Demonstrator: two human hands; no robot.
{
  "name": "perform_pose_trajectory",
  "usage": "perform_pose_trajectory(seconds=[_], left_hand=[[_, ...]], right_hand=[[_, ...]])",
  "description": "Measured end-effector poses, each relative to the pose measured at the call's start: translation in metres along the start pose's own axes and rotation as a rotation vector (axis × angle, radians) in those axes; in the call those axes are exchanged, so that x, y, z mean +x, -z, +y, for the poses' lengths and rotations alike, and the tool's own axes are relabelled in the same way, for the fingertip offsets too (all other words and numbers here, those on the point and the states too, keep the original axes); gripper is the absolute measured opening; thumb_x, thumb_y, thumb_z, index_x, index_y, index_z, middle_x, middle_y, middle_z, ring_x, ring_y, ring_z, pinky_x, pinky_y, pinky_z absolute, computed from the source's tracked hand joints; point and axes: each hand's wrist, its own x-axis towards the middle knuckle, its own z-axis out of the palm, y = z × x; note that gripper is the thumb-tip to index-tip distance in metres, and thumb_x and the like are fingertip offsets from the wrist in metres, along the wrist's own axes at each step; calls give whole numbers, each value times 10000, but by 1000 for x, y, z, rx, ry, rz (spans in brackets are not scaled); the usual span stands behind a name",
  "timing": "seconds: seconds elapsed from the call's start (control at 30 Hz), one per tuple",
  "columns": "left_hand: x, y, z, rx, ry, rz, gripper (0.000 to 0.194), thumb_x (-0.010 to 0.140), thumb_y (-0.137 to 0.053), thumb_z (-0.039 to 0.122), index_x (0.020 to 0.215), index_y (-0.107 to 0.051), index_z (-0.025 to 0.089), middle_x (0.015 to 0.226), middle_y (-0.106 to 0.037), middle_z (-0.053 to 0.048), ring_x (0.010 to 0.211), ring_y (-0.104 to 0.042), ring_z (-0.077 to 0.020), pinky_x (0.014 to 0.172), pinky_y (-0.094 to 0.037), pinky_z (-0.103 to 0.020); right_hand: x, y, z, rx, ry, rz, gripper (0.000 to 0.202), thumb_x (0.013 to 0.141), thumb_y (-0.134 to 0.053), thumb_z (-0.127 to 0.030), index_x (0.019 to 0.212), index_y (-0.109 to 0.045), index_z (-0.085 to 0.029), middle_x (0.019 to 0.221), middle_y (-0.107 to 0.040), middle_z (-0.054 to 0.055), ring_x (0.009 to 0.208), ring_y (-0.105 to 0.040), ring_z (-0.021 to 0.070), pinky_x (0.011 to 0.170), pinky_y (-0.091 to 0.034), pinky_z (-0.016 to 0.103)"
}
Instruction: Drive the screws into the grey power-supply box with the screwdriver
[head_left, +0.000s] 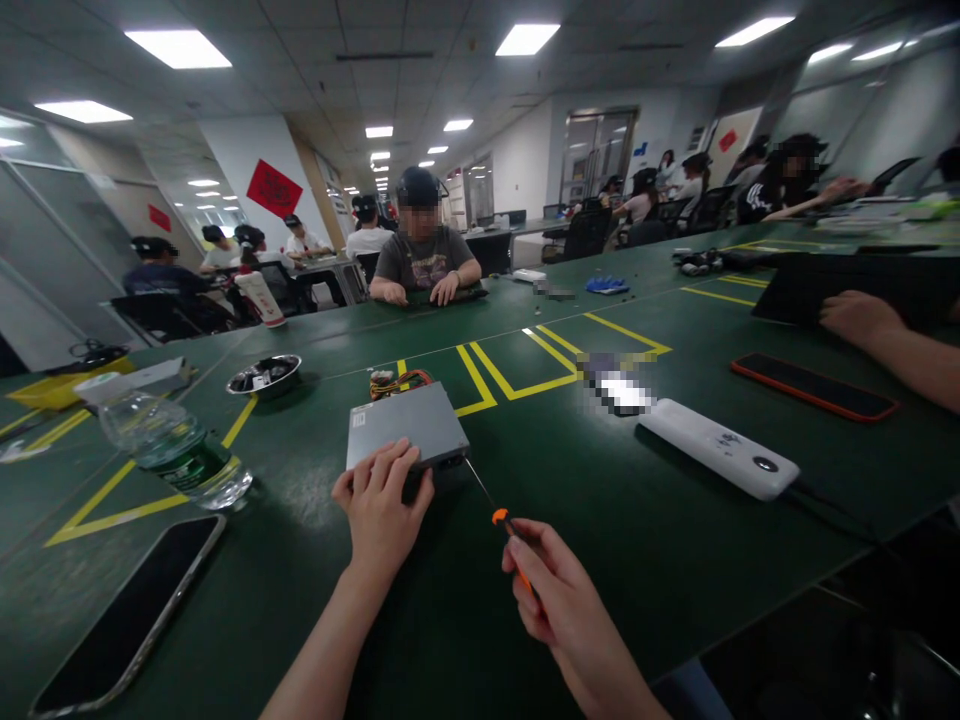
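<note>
A grey metal box that looks like a computer power supply (411, 420) lies on the green table, with a bundle of coloured wires (401, 381) at its far side. My left hand (386, 500) rests on its near edge, fingers spread over the top and the thumb at the near side. In my right hand (551, 580) is a screwdriver (501, 517) with an orange and black handle, the fingers wrapped round it. Its thin shaft points up and left, and the tip is at the box's near right corner. Whether the tip sits in a screw I cannot tell.
On the left are a water bottle (187, 455), a phone (127, 625) and a metal bowl (264, 375) with small parts. To the right lie a white power bank-like device (720, 448) and an orange-edged phone (814, 386). A person (424, 245) sits opposite; another person's hand (862, 320) is at right.
</note>
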Motion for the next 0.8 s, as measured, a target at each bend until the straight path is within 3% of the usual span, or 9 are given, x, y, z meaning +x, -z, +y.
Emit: perform_pose_trajectory(seconds=[0.1, 0.27, 0.37, 0.57, 0.7, 0.8], left_hand=[[0, 1, 0, 7, -1, -3, 212, 778, -577, 286, 988, -575, 261, 1084, -647, -30, 992, -547, -245, 859, -230, -425], [0, 0, 0, -4, -4, 2, 206, 786, -572, 282, 991, -574, 264, 1087, -645, -37, 1010, -536, -246, 868, -217, -428], [-1, -1, -1, -2, 2, -5, 209, 786, -575, 286, 994, -575, 263, 1097, -642, -34, 1017, -532, -244, 869, -217, -426], [0, -1, -1, 20, 0, -2, 202, 782, -580, 295, 978, -585, 249, 1076, -651, -32, 1004, -545, -234, 860, -229, -414], [0, 0, -1, 27, -5, 7, 194, 784, -582, 289, 973, -585, 249, 1074, -653, -29, 998, -549, -230, 857, -231, -411], [0, 0, 0, 26, -18, 17, 187, 781, -585, 285, 964, -586, 246, 1075, -652, -35, 992, -549, -232, 848, -238, -409]], right_hand=[[-2, -8, 0, 135, -64, 6, 433, 610, -717, -404, 886, -485, -165, 523, -370, -107, 380, -227, 16, 369, -122, 152], [-4, -8, 4, 361, -135, -40, 340, 665, -695, -384, 823, -533, -130, 667, -511, -10, 447, -344, 20, 367, -142, 132], [-3, -6, 5, 378, -152, -73, 352, 706, -670, -407, 883, -546, -130, 682, -533, 1, 451, -357, 19, 367, -158, 120], [4, -7, 4, 232, -142, -54, 438, 558, -790, -406, 774, -494, -166, 455, -364, -117, 343, -227, -5, 326, -113, 116], [8, -3, 1, 408, -229, -111, 393, 556, -789, -360, 743, -530, -131, 562, -502, -50, 368, -311, -9, 303, -131, 105], [9, -2, -3, 536, -327, -148, 308, 634, -731, -312, 778, -578, -86, 561, -494, -39, 362, -303, -12, 288, -143, 101]])
